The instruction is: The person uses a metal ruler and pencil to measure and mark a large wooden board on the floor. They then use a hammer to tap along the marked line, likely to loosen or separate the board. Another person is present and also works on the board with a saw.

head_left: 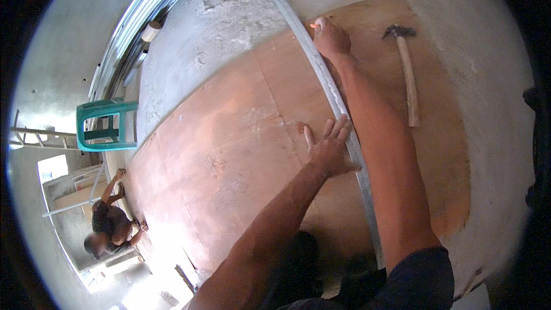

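Note:
A long grey metal strip [313, 54] lies across a large brown plywood sheet [224, 120], running from the far edge back toward my body. My left hand [329, 150] presses on the strip from its left side, fingers spread and fingertips on the metal. Farther along, my right hand [333, 39] is closed beside the strip's right edge. A small orange pencil [314, 25] pokes out of its fingers on the left; the rest of it is hidden in the fist. To the right of my right forearm, a hammer [407, 77] with a wooden handle rests on the sheet.
Grey concrete floor [189, 51] borders the sheet. Long metal profiles [135, 23] lie along the left wall. A green plastic stool [86, 129] and a ladder [46, 133] are at the left. Another person [112, 224] crouches at the sheet's lower left edge, hands near it.

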`<action>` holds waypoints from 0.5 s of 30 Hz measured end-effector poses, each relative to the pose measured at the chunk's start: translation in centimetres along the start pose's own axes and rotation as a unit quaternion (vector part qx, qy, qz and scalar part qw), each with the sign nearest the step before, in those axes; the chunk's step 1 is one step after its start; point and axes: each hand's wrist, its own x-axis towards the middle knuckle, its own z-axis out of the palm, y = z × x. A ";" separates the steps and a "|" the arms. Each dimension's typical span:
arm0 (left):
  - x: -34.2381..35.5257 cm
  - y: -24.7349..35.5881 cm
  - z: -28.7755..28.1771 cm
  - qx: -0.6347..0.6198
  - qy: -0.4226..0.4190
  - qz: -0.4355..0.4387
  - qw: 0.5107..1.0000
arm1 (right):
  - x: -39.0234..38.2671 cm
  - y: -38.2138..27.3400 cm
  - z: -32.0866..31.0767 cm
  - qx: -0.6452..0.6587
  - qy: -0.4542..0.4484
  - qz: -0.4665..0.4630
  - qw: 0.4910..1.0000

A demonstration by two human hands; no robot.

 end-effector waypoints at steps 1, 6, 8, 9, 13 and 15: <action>0.0 0.0 0.0 0.006 -0.005 -0.007 1.000 | 0.9 -0.4 0.5 -0.011 -0.014 0.019 1.000; -0.2 -0.5 0.0 -0.028 0.002 0.009 1.000 | 3.2 -0.8 1.6 -0.052 -0.037 -0.023 0.998; -0.3 -0.6 0.0 -0.032 0.005 0.012 0.999 | 3.7 -0.9 1.7 -0.071 -0.048 -0.031 0.996; -0.3 -0.6 0.0 -0.034 0.009 0.015 0.999 | 4.0 -1.0 1.7 -0.069 -0.043 -0.046 0.996; -0.2 -0.6 0.4 -0.027 0.020 0.011 0.999 | 5.3 -1.8 2.2 -0.111 -0.059 -0.075 0.989; 0.0 -0.6 0.7 -0.006 0.023 0.010 1.000 | 5.7 -2.1 2.3 -0.133 -0.071 -0.090 0.985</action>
